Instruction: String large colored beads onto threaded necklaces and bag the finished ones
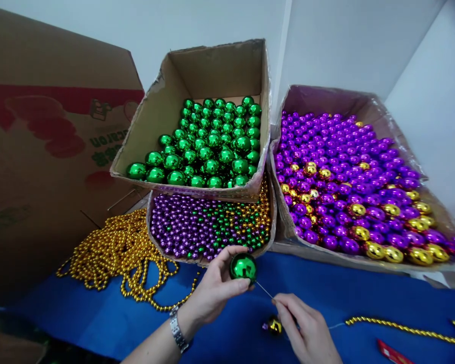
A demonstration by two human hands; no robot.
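My left hand [220, 283] is closed around a large shiny green ball [243, 267], held between thumb and fingers above the blue table. In my right hand [305, 326] a thin needle [264, 290] is pinched, its tip at the lower right side of the ball. Whether the tip has gone into the ball I cannot tell. Beneath my right hand lie a gold ball [275, 325] and a small purple bead [265, 326]. A pale thread [336, 326] runs from behind this hand to a string of gold beads [405, 324] on the right.
Ahead stands a carton [191, 190] of green balls over a box [149, 222] of small purple, green and gold beads. A carton [282, 207] of purple and gold balls is at right. Gold bead strands [109, 247] lie left, beside a large carton [30, 212]. A red object [392, 351] lies lower right.
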